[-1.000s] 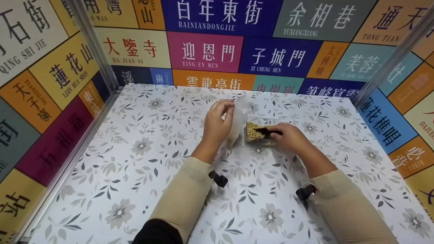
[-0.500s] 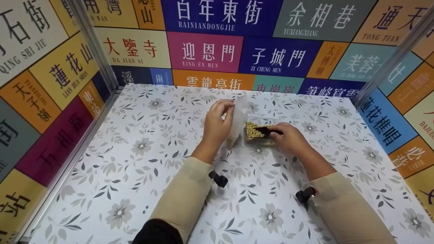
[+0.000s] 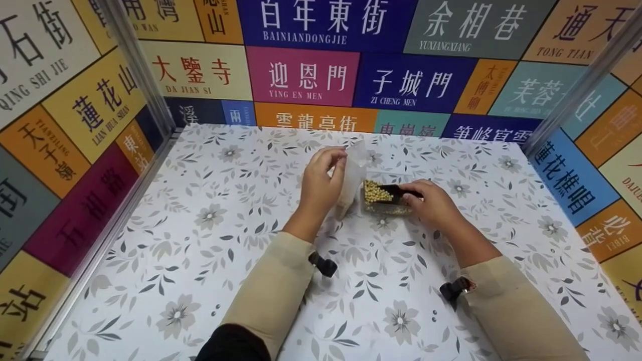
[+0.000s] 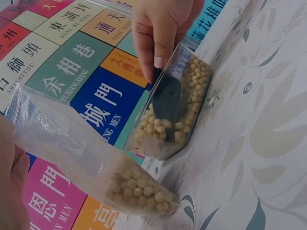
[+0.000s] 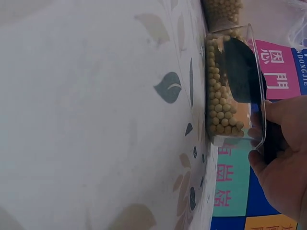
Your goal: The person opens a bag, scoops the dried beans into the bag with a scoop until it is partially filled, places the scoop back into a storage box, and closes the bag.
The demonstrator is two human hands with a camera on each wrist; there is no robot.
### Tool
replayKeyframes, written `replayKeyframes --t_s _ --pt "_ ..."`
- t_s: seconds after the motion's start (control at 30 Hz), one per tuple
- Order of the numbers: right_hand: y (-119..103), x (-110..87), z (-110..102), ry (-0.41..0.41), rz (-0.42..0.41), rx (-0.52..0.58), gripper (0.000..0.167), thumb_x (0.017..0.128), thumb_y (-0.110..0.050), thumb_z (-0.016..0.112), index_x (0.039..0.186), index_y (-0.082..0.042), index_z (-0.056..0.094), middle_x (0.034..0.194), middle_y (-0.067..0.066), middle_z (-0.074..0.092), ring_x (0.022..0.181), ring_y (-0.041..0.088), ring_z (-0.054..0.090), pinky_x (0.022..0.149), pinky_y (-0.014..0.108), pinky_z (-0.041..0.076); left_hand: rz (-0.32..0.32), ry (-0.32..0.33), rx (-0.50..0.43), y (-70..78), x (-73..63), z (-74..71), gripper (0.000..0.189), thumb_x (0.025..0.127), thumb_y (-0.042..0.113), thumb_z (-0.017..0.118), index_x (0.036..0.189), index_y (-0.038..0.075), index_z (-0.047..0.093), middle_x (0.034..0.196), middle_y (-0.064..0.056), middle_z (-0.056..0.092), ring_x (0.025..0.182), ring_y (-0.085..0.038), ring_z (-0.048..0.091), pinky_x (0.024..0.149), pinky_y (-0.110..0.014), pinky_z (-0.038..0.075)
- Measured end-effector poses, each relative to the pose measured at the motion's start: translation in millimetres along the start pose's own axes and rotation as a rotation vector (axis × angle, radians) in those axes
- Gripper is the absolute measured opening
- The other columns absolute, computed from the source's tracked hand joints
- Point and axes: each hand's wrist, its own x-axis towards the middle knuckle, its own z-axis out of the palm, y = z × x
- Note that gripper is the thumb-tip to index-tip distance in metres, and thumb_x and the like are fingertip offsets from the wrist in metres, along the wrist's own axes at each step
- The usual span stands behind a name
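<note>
In the box (image 4: pixel 158 151), a scoop (image 3: pixel 392 194) is being pinched by right fingers (image 4: pixel 164 43); beside the box, a bag (image 3: pixel 354 168) by left fingers (image 3: pixel 339 171). Beans (image 3: pixel 374 191) could be getting spilled by tipping.

This looks like a small indoor booth set up as a work station, though its wider building cannot be told. A back wall (image 3: pixel 306 75), a left wall (image 3: pixel 90 105) and a right wall (image 3: pixel 567 175) enclose a worktop (image 3: pixel 371 326) covered in white with grey flowers and leaves. Coloured blocks printed with Chinese characters and romanised names, such as "YING EN MEN", cover the walls. A left metal post (image 3: pixel 142 70) and a right metal post (image 3: pixel 582 85) frame the corners.
</note>
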Motion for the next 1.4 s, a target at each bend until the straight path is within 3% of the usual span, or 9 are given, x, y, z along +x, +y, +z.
replayKeyframes --t_s 0.37,0.57,0.73,0.9,1.1,1.4 --pt "6.7 -8.2 -5.8 0.027 0.030 0.042 0.037 0.110 -0.027 0.061 0.146 -0.015 0.066 0.154 0.015 0.059 0.147 0.041 0.051 0.125 0.063 0.039 0.006 -0.005 -0.011 1.1 0.2 -0.6 0.014 0.108 0.016 0.063 0.113 0.009 0.074 0.125 -0.004 0.075 0.117 -0.016 0.071 0.104 -0.018 0.058" --pt "13.6 -14.7 -13.2 0.065 0.022 0.079 0.039 0.111 -0.033 0.059 0.147 -0.017 0.065 0.155 0.015 0.058 0.144 0.040 0.053 0.119 0.061 0.046 0.012 -0.004 -0.025 0.6 0.3 -0.4 0.014 0.108 0.015 0.063 0.113 0.009 0.074 0.124 -0.004 0.075 0.118 -0.016 0.072 0.105 -0.016 0.057" --pt "18.2 -18.5 -18.4 0.088 0.050 0.140 0.044 0.112 -0.039 0.057 0.149 -0.017 0.063 0.155 0.014 0.057 0.134 0.035 0.060 0.103 0.042 0.054 0.012 -0.002 -0.027 -0.4 0.1 0.2 0.013 0.108 0.014 0.063 0.113 0.009 0.074 0.124 -0.004 0.075 0.118 -0.016 0.072 0.105 -0.016 0.057" --pt "22.3 -18.6 -22.3 0.137 0.059 0.175 0.044 0.110 -0.040 0.059 0.146 -0.015 0.066 0.152 0.016 0.060 0.133 0.033 0.060 0.093 0.017 0.047 -0.002 -0.009 -0.028 -0.1 -0.7 0.1 0.013 0.108 0.014 0.063 0.112 0.010 0.075 0.126 -0.003 0.074 0.119 -0.014 0.071 0.105 -0.017 0.057" --pt "19.0 -18.2 -28.2 0.163 0.066 0.243 0.045 0.110 -0.040 0.061 0.146 -0.013 0.065 0.153 0.014 0.060 0.135 0.030 0.060 0.092 0.006 0.046 -0.004 -0.006 -0.028 -0.3 -0.8 0.6 0.013 0.107 0.014 0.063 0.111 0.010 0.075 0.125 -0.003 0.074 0.118 -0.014 0.070 0.104 -0.019 0.058" --pt "1.8 -16.9 -46.2 0.165 0.055 0.193 0.049 0.111 -0.045 0.055 0.150 -0.017 0.062 0.155 0.012 0.057 0.135 0.029 0.060 0.096 0.019 0.050 -0.005 -0.001 -0.032 0.4 0.1 0.9 0.012 0.106 0.012 0.064 0.110 0.009 0.075 0.125 -0.004 0.075 0.118 -0.015 0.071 0.104 -0.018 0.058"
